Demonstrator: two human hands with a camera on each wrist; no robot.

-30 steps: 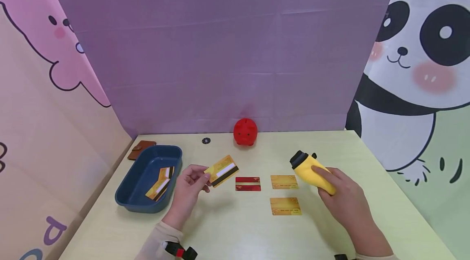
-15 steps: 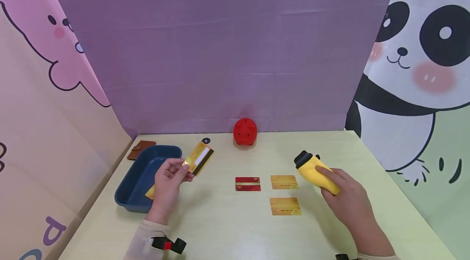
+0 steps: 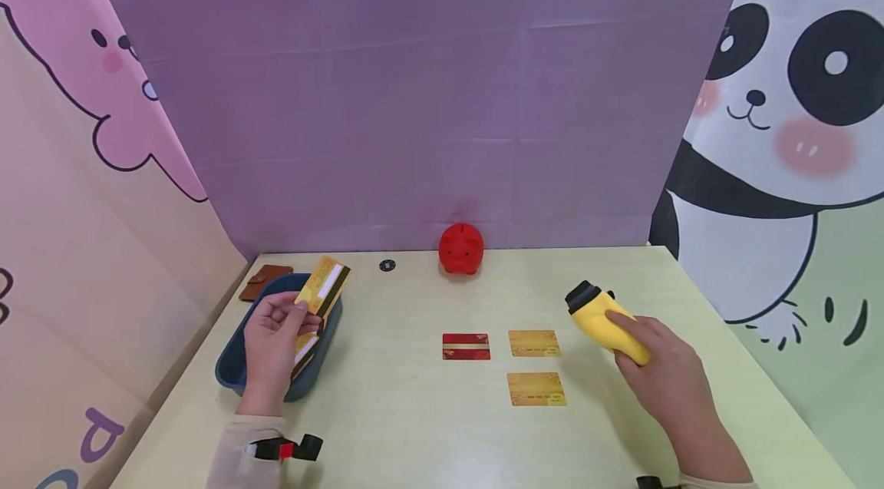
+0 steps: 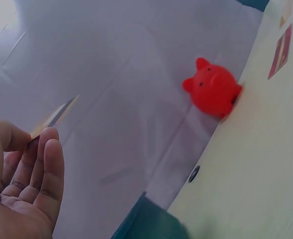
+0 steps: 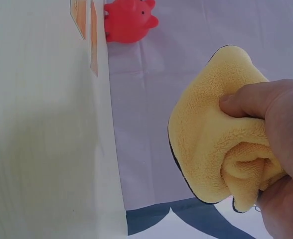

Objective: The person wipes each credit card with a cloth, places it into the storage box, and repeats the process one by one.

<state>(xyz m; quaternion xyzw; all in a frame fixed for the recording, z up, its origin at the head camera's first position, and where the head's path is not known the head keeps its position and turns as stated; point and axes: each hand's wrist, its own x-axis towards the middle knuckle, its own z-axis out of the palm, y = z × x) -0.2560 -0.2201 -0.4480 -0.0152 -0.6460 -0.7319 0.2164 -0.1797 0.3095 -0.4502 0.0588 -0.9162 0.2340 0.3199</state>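
Between thumb and fingers, my left hand (image 3: 271, 347) pinches a gold bank card (image 3: 324, 288), its black stripe and white strip showing. It is held above the blue bin (image 3: 231, 368), where more gold cards (image 3: 305, 355) lie partly hidden by the hand. In the left wrist view the pinched card (image 4: 57, 118) appears nearly edge-on. My right hand (image 3: 666, 381) grips a folded yellow cloth (image 3: 609, 329) above the table's right side. The right wrist view shows the cloth (image 5: 199, 132) as fluffy, with dark edging, the thumb pressed on it.
A red striped card (image 3: 466, 347) and two gold cards, one farther back (image 3: 535, 344) and one nearer (image 3: 536, 389), lie mid-table. A red piggy bank (image 3: 461, 249), a black chip (image 3: 387, 265) and a brown wallet (image 3: 265, 281) stand or lie along the back.
My left hand has moved left with the card, from the table's middle to over the blue bin. The right hand with the cloth has drifted slightly right.
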